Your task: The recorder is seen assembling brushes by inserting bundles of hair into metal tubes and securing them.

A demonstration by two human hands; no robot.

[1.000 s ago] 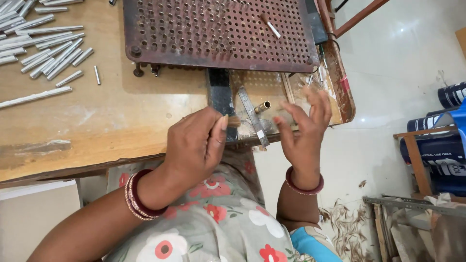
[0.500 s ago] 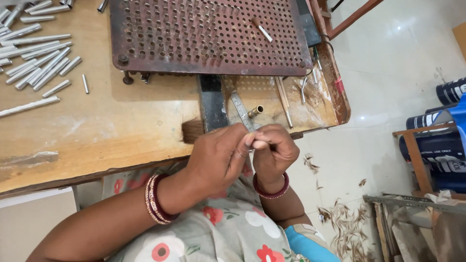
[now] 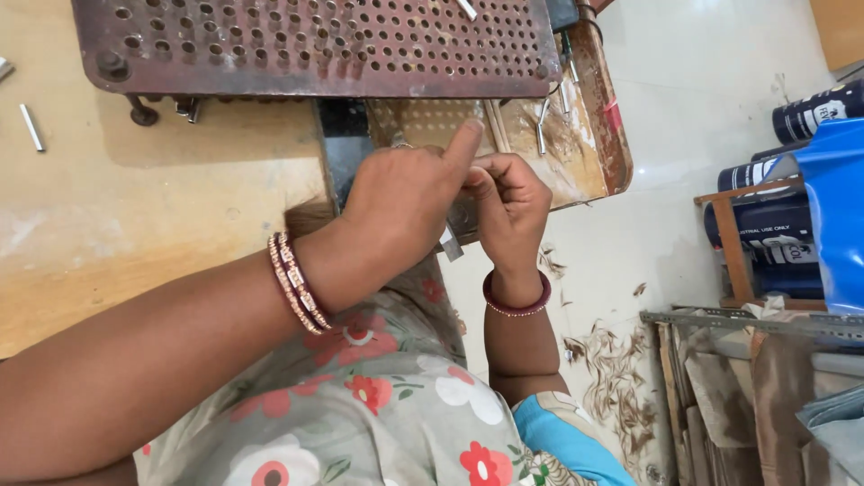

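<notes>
Head view, looking down. Left hand (image 3: 405,202): fingers curled, index raised, pressed against the right hand (image 3: 511,205), whose fingers are closed. Between them a flat metal blade (image 3: 449,243), only its lower end showing below the palms at the wooden table (image 3: 135,234) edge; which hand grips it cannot be told. Perforated rusty plate (image 3: 315,40) above, loose metal pin (image 3: 31,126) to the left, perforated tray (image 3: 576,135) beyond. Step judged: fine two-handed work on the blade. Next move calls for steady fingertip control.
</notes>
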